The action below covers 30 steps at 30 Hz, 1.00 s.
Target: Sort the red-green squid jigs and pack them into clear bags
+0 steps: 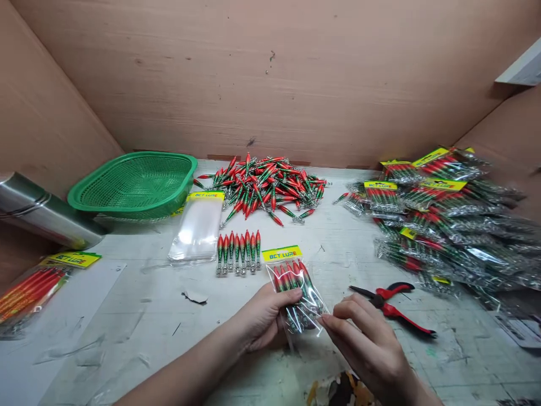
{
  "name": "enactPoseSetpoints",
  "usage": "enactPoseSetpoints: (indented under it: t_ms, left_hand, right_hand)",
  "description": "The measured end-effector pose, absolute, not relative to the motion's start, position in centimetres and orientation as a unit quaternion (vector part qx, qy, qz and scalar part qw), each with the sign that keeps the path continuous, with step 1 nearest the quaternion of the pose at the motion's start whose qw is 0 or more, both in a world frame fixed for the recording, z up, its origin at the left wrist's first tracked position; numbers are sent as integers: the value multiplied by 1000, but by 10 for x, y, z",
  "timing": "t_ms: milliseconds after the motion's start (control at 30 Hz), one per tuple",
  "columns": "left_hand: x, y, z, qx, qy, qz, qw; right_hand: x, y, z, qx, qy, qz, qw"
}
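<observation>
My left hand [270, 313] grips a clear plastic bag of fishing lures [291, 282] from the left, its thumb pressed over the front. Several red and green lures stand side by side inside the bag, under a yellow header card [282, 254] reading BCT LURE. At the bag's lower right corner, the fingertips of my right hand [367, 332] pinch the clear film. Just behind the bag, a row of loose lures [239, 252] lies lined up on the table. A stack of clear bags [196, 228] with yellow headers is to the left of that row.
A pile of loose lures [270, 186] lies at the back, beside a green basket [131, 186]. Filled bags [439, 220] are heaped at right, with red-handled pliers [391, 304] in front. Orange lures in a bag [38, 287] and a metal cylinder [46, 208] occupy the left.
</observation>
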<state>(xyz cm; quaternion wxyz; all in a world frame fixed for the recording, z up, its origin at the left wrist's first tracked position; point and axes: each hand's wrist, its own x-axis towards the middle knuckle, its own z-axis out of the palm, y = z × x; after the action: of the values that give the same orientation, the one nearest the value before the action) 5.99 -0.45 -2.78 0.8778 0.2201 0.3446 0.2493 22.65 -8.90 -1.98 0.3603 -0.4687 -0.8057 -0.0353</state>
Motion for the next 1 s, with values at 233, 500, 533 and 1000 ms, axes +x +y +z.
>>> enactPoseSetpoints:
  t_ms: [233,500,533,1000]
  left_hand:
    - [66,-14,-26,480,509,328,634]
    - [60,-11,-60,809,283,279,434]
    - [62,-8,-62,828,282,274,399]
    - [71,22,-75,939,250,213,107]
  right_hand:
    - [238,-85,-40,-514,-783,-66,345]
    - [246,-70,-54,-505,-812,-87,278]
    - [247,-67,-54,-501,-817,-99,267]
    - [250,-33,-68,-472,-843,-142,215]
